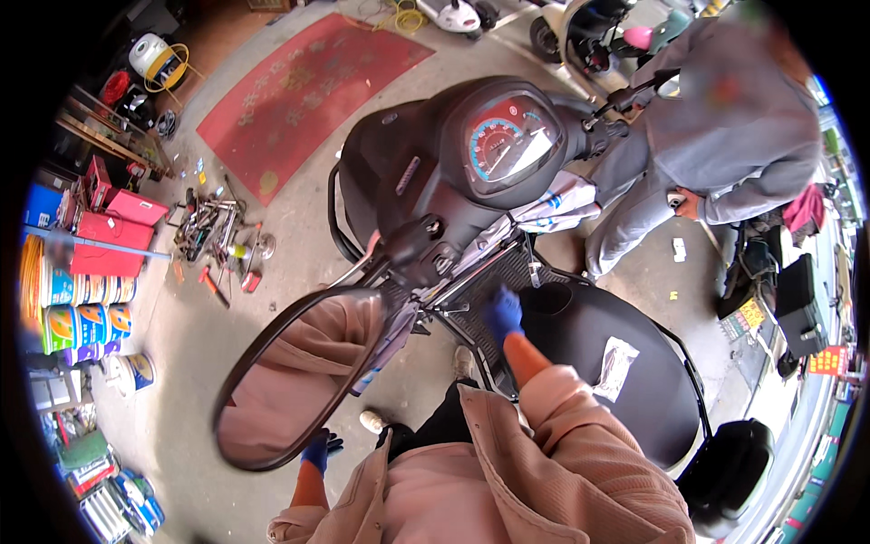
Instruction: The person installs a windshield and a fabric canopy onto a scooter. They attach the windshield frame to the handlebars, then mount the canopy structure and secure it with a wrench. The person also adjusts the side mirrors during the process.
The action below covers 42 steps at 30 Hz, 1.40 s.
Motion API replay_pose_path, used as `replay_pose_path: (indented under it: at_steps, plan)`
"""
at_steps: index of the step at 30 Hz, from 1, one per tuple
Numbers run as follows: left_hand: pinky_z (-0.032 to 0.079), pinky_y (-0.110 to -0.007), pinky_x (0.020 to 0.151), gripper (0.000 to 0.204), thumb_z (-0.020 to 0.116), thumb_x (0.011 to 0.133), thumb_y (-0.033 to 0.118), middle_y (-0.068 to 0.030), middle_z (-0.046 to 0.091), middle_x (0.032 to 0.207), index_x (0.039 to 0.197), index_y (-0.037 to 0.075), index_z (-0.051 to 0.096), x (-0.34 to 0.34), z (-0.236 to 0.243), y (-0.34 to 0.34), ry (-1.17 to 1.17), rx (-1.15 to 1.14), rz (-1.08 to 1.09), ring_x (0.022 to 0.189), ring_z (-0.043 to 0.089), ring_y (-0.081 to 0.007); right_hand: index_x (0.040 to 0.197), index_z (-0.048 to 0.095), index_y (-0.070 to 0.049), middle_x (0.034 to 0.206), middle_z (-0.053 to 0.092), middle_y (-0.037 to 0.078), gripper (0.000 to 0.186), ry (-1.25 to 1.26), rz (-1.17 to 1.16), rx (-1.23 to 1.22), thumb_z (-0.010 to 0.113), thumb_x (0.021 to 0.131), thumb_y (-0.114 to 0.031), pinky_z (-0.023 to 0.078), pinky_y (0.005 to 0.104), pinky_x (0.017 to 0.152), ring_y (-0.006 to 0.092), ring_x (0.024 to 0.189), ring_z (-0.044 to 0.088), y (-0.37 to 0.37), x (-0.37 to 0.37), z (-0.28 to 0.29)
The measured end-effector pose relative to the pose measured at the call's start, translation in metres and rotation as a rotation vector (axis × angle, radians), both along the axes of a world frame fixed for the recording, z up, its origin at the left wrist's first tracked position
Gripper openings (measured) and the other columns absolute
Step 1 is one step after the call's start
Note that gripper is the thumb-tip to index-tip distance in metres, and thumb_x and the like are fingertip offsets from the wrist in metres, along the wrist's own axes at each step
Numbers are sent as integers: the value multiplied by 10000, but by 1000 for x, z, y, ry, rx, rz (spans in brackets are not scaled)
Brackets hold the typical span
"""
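A dark matte motor scooter [399, 154] stands in front of me, with its round dial cluster [507, 145] facing up. My right hand [504, 314], in a blue glove, is over the ribbed footboard [476, 295] beside the front of the black seat [625, 354]. Its fingers are blurred, so what they do is unclear. My left hand [321, 448], also gloved in blue, hangs low beside the rear-view mirror [299, 381]. Its fingers show apart with nothing in them, and the mirror's edge is close to it. A small clear plastic packet [615, 369] lies on the seat.
Another person [725, 136] in grey stands at the scooter's far right side, holding a small object. Tools and metal parts [213, 227] lie on the floor at left, near red toolboxes [113, 240] and stacked tubs [86, 326]. A red mat [308, 100] lies beyond.
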<state>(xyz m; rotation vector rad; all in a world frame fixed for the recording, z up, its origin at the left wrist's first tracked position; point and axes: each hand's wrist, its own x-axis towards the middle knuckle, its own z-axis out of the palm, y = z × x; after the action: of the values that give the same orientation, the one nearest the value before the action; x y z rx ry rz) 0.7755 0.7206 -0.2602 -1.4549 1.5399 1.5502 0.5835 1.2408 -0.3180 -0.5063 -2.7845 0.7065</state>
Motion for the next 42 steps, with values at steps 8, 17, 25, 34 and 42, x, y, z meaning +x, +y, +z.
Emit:
replay_pose_path:
  at_steps: [8,17,25,34,42]
  plan:
    - [540,-608,715,492,447,840,13,-172,347,1347,1312,141,397,-46,-48,-99,263,139,66,1001,540,-441,973,678,20,988,660,248,333,-670,-454,-335,624,720,-190,509,414,797,384,991,635,-41,159,23]
    - [578,-514,551,351,405,844,-10,-225,599,890,1170,105,468,30,-77,-345,185,-15,324,641,613,-323,1014,675,42,1086,627,284,373,-794,-472,-101,562,774,-221,495,409,885,387,1058,609,-185,195,62]
    - [525,-452,478,377,512,926,392,-190,618,754,1007,25,544,104,-62,-432,-63,8,437,566,603,-322,838,675,13,863,655,262,423,-343,-313,-80,546,882,-388,490,467,742,408,853,639,-310,40,92]
    - [534,-436,475,320,538,910,290,-202,629,745,983,-21,551,38,-32,-489,93,-83,735,559,623,-326,855,616,-78,595,581,74,365,-702,-176,-708,535,900,-431,409,354,400,176,425,521,-517,-205,3]
    - [544,-444,508,247,531,900,210,-208,635,819,1025,-3,542,-60,0,-606,81,-88,845,596,631,-326,818,579,-82,643,582,27,282,-560,630,-508,583,909,-349,431,308,474,132,528,539,-806,-390,15]
